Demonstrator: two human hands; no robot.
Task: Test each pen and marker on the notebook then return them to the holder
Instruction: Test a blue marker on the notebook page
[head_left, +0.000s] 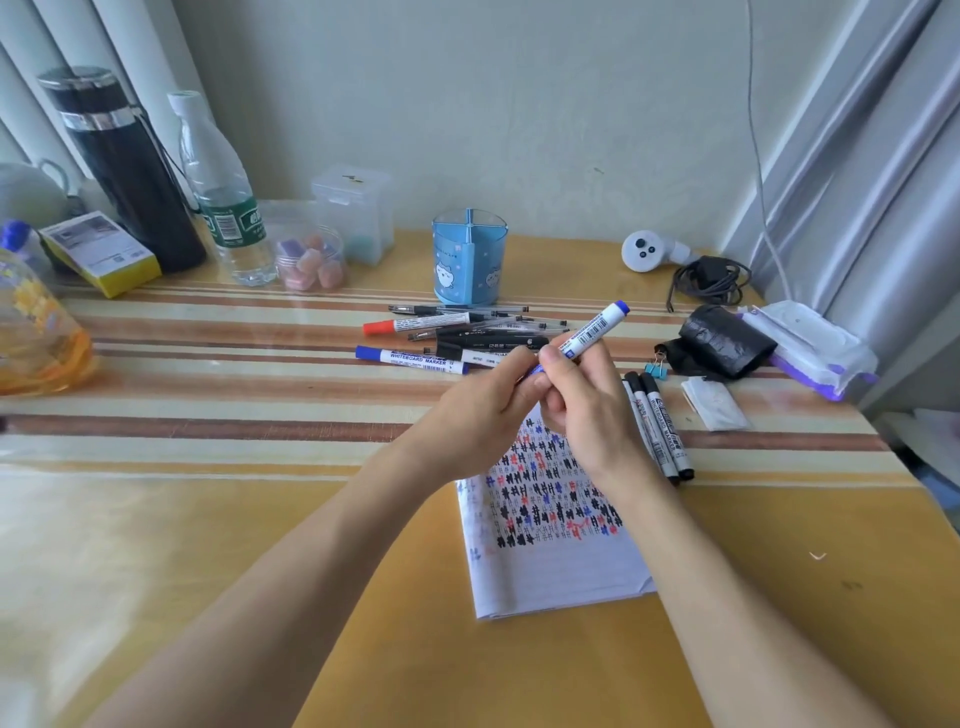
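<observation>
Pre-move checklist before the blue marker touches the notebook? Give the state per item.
1. Blue marker gripped by right hand: ok.
2. Left hand pinching its lower end: ok.
3. Cap off, tip exposed: cannot tell, the hands hide that end.
4. Notebook open under the hands, blank space below the marks: ok.
5. Holder upright on the table: ok.
</observation>
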